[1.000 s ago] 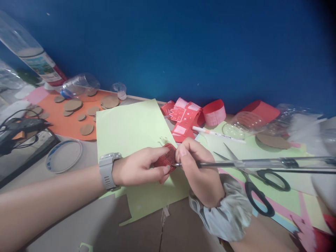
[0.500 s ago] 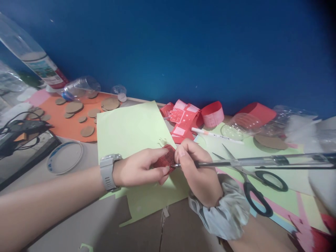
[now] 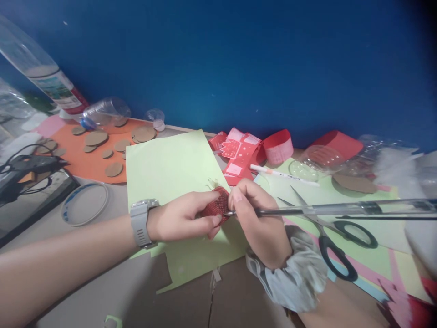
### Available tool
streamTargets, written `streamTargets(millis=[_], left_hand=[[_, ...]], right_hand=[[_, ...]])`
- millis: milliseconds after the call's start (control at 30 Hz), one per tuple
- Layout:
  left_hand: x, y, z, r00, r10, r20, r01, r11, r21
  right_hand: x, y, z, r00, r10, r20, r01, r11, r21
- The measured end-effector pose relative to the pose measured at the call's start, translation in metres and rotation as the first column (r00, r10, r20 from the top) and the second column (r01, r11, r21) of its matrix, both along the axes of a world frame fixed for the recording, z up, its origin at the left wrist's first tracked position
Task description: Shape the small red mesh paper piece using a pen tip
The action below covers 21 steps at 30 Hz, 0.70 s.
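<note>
Fingers and thumb of my left hand pinch a small dark red piece with a fine dotted pattern; its exact kind I cannot make out. My right hand is closed around a clear-barrelled pen, whose tip meets the red piece's right side. Pale shreds stick up just behind the piece. Both hands are over a light green paper sheet with a cut lower edge. Black-handled scissors lie spread on papers beyond my right wrist, partly behind the pen.
Red paper strips and a white marker lie behind my hands. Cardboard discs rest on orange paper at left, near a tape ring and plastic bottles. A blue panel closes off the back.
Both hands keep their hold, with the pen tip staying at the red piece. The view has shifted very slightly; nothing else visibly moved.
</note>
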<state>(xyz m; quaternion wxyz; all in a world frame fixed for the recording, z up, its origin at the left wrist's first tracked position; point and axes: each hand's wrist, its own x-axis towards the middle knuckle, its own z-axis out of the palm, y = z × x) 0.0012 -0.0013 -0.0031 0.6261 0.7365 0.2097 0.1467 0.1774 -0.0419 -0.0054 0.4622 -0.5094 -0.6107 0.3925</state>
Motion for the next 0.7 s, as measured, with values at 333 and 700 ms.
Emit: streamTargets(millis=[333, 700], left_hand=[[0.0004, 0.0005, 0.002, 1.0, 0.002, 0.001, -0.002, 1.0, 0.0], [0.0019, 0.0005, 0.0023, 1.0, -0.004, -0.008, 0.004, 1.0, -0.001]], right_hand=[[-0.0001, 0.0008, 0.0004, 1.0, 0.0, -0.012, 0.0, 1.0, -0.002], [-0.0011, 0.0017, 0.0026, 0.999, 0.013, -0.03, -0.014, 1.0, -0.006]])
